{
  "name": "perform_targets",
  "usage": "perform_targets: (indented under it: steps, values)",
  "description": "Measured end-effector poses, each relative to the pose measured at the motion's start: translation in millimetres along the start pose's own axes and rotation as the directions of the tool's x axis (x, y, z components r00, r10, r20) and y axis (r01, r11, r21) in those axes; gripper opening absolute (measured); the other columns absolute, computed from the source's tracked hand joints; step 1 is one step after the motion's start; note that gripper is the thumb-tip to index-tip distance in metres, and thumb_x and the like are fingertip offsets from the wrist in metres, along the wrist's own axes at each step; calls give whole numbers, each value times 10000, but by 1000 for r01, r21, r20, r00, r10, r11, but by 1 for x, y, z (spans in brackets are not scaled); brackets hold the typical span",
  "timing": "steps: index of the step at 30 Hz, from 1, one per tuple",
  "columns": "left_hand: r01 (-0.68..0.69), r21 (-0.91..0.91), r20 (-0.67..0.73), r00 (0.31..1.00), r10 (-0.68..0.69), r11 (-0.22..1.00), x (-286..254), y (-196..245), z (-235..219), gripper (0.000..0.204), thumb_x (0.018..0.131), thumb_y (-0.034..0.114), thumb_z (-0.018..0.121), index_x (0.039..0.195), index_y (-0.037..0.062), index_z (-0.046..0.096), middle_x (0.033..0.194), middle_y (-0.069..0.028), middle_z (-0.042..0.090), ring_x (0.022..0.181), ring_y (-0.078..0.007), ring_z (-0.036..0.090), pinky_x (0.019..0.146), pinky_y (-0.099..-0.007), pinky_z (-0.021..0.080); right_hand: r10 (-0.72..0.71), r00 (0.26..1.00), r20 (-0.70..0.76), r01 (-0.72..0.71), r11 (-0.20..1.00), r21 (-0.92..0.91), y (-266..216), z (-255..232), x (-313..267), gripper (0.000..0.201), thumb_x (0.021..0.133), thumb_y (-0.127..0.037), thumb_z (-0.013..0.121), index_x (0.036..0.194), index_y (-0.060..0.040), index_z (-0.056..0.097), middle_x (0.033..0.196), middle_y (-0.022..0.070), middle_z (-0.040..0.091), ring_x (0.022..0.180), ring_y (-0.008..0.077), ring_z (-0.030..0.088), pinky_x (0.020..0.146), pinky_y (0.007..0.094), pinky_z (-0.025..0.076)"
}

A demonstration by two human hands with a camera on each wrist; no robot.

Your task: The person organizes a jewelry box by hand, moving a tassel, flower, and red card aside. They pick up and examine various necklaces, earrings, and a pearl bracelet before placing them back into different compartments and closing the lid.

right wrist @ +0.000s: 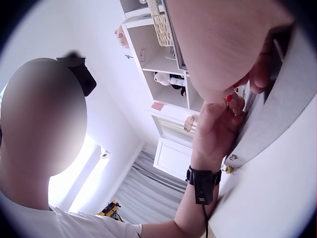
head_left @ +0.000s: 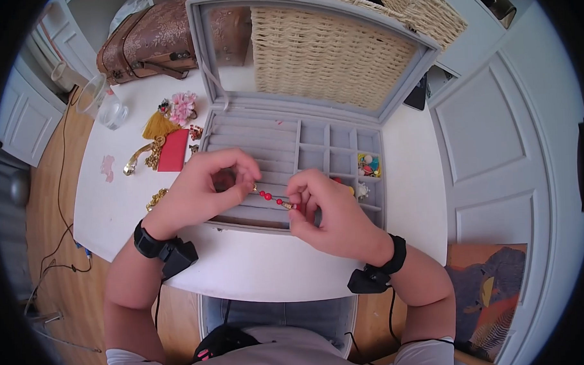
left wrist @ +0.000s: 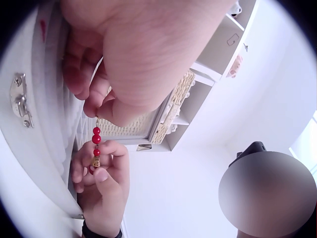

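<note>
A red-beaded strand (head_left: 267, 196) with gold-coloured parts, which looks like a bracelet or earring, is stretched between my hands over the front of the grey jewelry box (head_left: 220, 226). My left hand (head_left: 205, 185) pinches one end between thumb and fingertips. At the other end, my right hand (head_left: 335, 213) holds it near a gold bead, with thumb and fingers curled round. In the left wrist view, round red beads (left wrist: 96, 139) hang in line between both sets of fingertips. Part of the strand is hidden in the right hand.
The box's glass lid (head_left: 319, 53) stands raised. Its right compartments hold colourful small jewelry (head_left: 368, 165) and a white piece (head_left: 363, 191). Left of it lie a red card (head_left: 173, 150), a gold tassel (head_left: 157, 126), a pink flower (head_left: 183, 106) and gold chains. A clear cup (head_left: 112, 113) stands farther left.
</note>
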State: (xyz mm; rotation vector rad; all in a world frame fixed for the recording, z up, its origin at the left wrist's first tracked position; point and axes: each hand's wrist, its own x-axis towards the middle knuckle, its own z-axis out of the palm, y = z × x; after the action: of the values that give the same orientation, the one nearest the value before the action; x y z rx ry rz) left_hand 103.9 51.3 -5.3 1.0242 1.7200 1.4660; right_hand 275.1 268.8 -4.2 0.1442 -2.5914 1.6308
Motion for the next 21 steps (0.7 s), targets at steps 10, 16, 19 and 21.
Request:
perform_targets:
  steps: [10,16,19,21]
  values:
    - [35,109,54,998,-42,993,-1,7,-1,151,950,-26,703,1084,26,745,967,12,699,894,-58,642,775,-241,522,12,990,-139,9,990,143,15,6,-2,303,985,16,690,1215,-43,502,948,64,627,717,107,620,663,283,522]
    - [-49,227,80,996,31,973,-1,3,-1,169,932,-28,718,1077,46,764,941,16,710,845,-49,641,694,-234,503,5,985,-170,23,986,164,15,7,0,291,1019,0,687,1235,-32,494,969,76,637,744,110,624,665,281,520]
    - [-8,195,68,998,-5,981,-1,5,0,179,943,-27,717,1102,43,761,941,19,715,857,-44,644,710,-232,504,22,986,-168,10,983,184,15,9,-2,298,1030,-14,697,1248,-30,495,979,73,637,756,110,629,662,279,519]
    - [10,158,61,998,-20,987,0,7,-1,182,954,-24,717,1121,38,755,953,20,717,875,-44,645,734,-233,508,18,986,-166,11,985,173,14,6,1,307,1033,-18,702,1258,-31,494,982,71,636,763,111,633,660,277,518]
